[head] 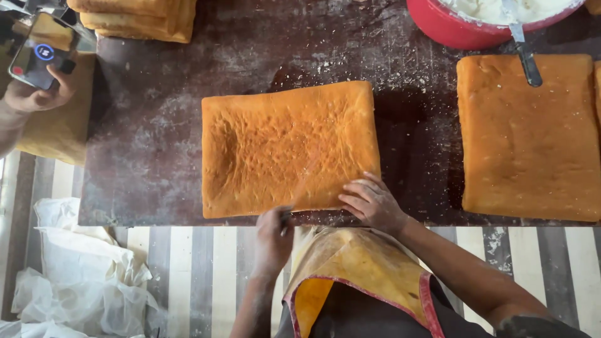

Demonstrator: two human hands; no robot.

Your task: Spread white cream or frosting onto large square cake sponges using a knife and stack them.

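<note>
**Sponge sheet steadied near table edge**

Lay centred on the dark floured table [156, 156]: orange sponge sheet [288, 147]. Pressed its near edge with right hand [374, 203], fingers spread. Closed left hand [273, 235] around a blurred blade. Bordered by second sheet [529, 134]; red bowl [463, 28] cut off.

The dark, crumb-dusted bench [163, 144] carries a golden cake slab [288, 147] at centre, another slab [529, 138] at right, a red bowl [451, 28] upper right, stacked slabs [134, 19] upper left.
</note>
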